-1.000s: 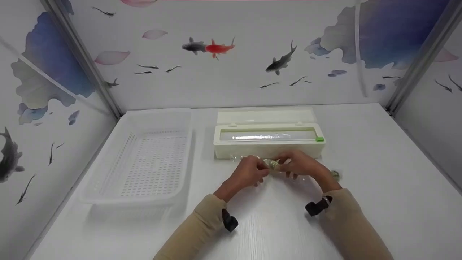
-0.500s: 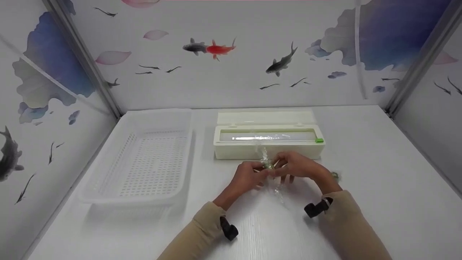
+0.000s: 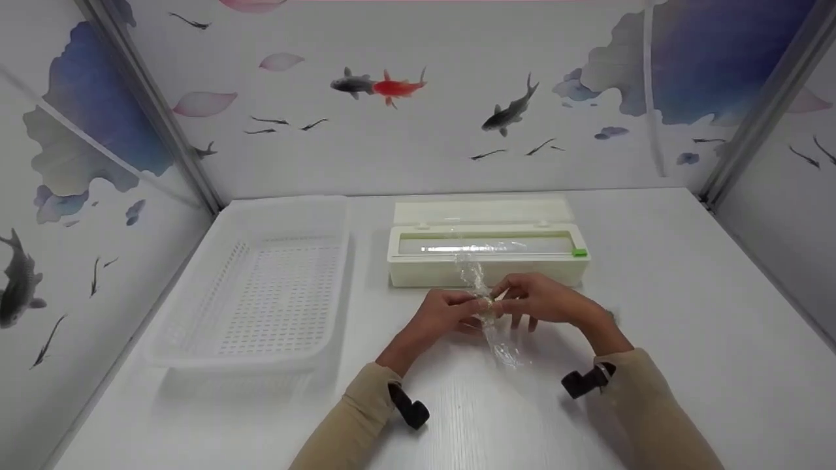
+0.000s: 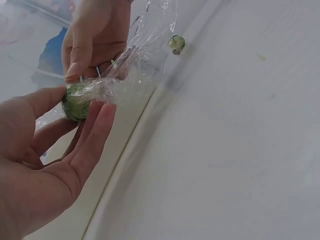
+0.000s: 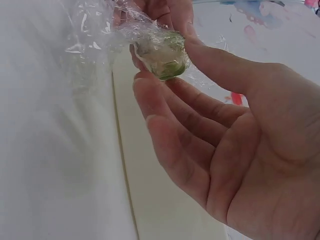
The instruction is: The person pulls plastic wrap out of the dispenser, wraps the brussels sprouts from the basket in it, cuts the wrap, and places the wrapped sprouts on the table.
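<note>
A small green vegetable piece is wrapped in clear cling film, its exact kind unclear under the film. My left hand pinches it from the left between thumb and fingers. From the right, my right hand grips the same piece with thumb and fingertips. Loose film tails stick out both toward the box and toward me. In the head view the fingers hide most of the piece. A second small green piece lies on the table, nearly covered by my right wrist in the head view.
Just beyond the hands stands a cream cling film dispenser box, lid up, with a film roll inside and a green slider at its right end. A white perforated plastic basket sits on the left of the white table.
The wrapped piece has been turned between the fingers; its film tails, earlier lying left to right, now run from the box toward me. My right wrist has shifted right, covering the second piece.
</note>
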